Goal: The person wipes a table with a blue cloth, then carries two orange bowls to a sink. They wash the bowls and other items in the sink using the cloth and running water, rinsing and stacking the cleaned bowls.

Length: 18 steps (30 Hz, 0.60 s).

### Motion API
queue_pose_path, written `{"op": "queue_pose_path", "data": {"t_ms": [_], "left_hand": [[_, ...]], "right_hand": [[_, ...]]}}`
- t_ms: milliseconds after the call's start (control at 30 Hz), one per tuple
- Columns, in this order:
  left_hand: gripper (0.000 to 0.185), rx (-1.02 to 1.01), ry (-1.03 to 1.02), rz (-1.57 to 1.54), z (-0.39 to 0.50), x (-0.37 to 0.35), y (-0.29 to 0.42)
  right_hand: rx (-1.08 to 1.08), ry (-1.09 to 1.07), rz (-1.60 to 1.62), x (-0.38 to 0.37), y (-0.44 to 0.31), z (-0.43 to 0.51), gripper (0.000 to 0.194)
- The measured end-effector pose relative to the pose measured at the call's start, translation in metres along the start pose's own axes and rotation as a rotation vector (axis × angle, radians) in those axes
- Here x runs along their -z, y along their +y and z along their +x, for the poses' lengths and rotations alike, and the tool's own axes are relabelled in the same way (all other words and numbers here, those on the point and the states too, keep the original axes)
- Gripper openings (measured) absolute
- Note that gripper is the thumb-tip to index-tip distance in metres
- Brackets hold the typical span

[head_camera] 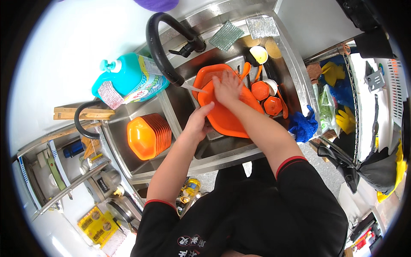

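Note:
Water runs from a black gooseneck faucet [163, 61] onto an orange plastic tray [224, 119] with angled corners. My left hand [200, 120] holds the tray by its left edge, thumb on top, the other fingers hidden below. Flat on the tray's inner face, with fingers spread, lies my right hand [228, 88]. Another orange tray or bowl [205, 70] shows behind it. To the right in the basin are small orange hexagonal cups [260, 90], orange spoons [246, 69] and a white bowl [258, 54]. A stack of orange hexagonal bowls [143, 138] stands in the left basin.
A large turquoise detergent bottle [128, 75] with a pink scouring cloth stands behind the left basin. A green scouring pad [226, 36] and a silver one [262, 27] lie on the back ledge. A blue cloth or glove [303, 125] hangs on the sink's right rim.

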<state>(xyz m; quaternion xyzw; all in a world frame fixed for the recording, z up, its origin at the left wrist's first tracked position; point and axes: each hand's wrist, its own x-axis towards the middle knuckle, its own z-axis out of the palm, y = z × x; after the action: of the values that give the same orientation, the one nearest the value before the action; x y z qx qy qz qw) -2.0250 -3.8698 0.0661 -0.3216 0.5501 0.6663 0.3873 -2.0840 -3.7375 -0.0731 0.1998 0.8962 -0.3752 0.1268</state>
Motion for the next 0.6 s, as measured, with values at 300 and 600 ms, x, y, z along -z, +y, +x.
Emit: {"op": "queue_pose_path", "data": {"t_ms": [300, 600], "left_hand": [[0.043, -0.253, -0.021, -0.205, 0.074, 0.0, 0.039], [0.044, -0.174, 0.12, -0.313, 0.026, -0.005, 0.002]], "right_hand": [[0.256, -0.549, 1.029, 0.031, -0.035, -0.06, 0.049], [0.139, -0.439, -0.237, 0.045, 0.065, -0.044, 0.087]]}}
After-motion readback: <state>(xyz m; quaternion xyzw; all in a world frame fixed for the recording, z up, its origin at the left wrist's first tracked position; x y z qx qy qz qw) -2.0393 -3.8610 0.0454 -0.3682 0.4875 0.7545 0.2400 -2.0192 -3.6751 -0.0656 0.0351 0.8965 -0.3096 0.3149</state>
